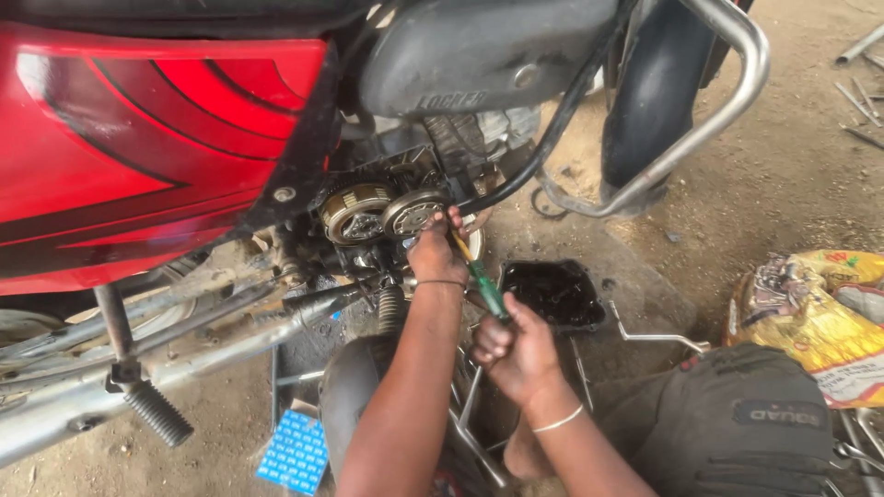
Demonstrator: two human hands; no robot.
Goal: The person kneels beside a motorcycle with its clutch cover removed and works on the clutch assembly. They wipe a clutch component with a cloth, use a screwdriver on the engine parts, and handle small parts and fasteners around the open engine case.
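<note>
A red motorcycle (138,138) stands over me with its engine side opened, showing two round metal clutch parts (382,213). My left hand (436,250) reaches up and grips the right-hand round part (411,212). My right hand (513,348) is closed around the green handle of a screwdriver (483,283), whose yellowish shaft points up toward the engine beside my left hand.
A black oil pan (552,293) lies on the dirt floor under the engine. The exhaust pipe (138,364) and a footpeg (158,412) run low at the left. A chrome crash guard (709,110), a blue box (295,453), a yellow sack (820,317) and loose rods (861,97) lie about.
</note>
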